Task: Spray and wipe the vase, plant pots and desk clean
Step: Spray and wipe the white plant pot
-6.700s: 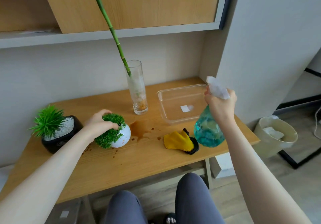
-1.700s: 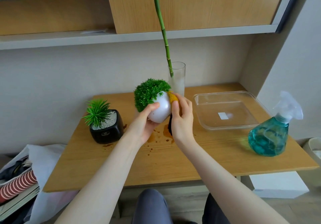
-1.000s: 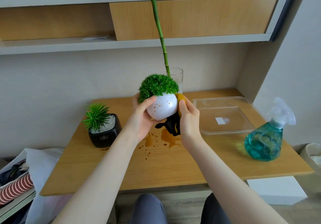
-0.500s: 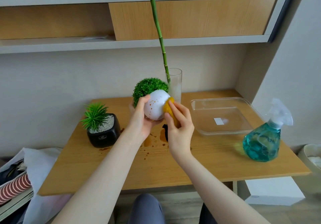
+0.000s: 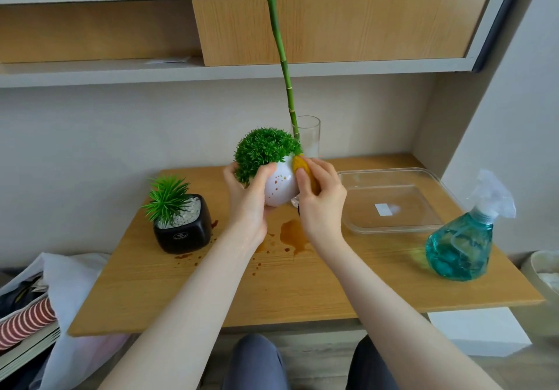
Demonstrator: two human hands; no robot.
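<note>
My left hand (image 5: 248, 199) grips a round white plant pot (image 5: 279, 188) with bushy green leaves, lifted above the wooden desk (image 5: 332, 283). Brown spots speckle the pot's side. My right hand (image 5: 322, 199) holds a yellow cloth (image 5: 299, 162) pressed against the pot's right side. Behind them stands a glass vase (image 5: 310, 137) with a tall green stalk. A black square pot (image 5: 183, 229) with a spiky plant sits at the left. A teal spray bottle (image 5: 461, 249) stands on the desk at the right. Brown stains (image 5: 292, 235) lie on the desk under my hands.
A clear plastic tray (image 5: 390, 202) lies at the back right. Shelves and a wooden cabinet hang over the desk. Bags and a striped roll (image 5: 27, 320) sit on the left floor, a bin (image 5: 544, 271) at the right edge. My knees are below the desk's front edge.
The pot has turned in my left hand, its leaves now more upright. My right hand with the yellow cloth has slid up the pot's right side.
</note>
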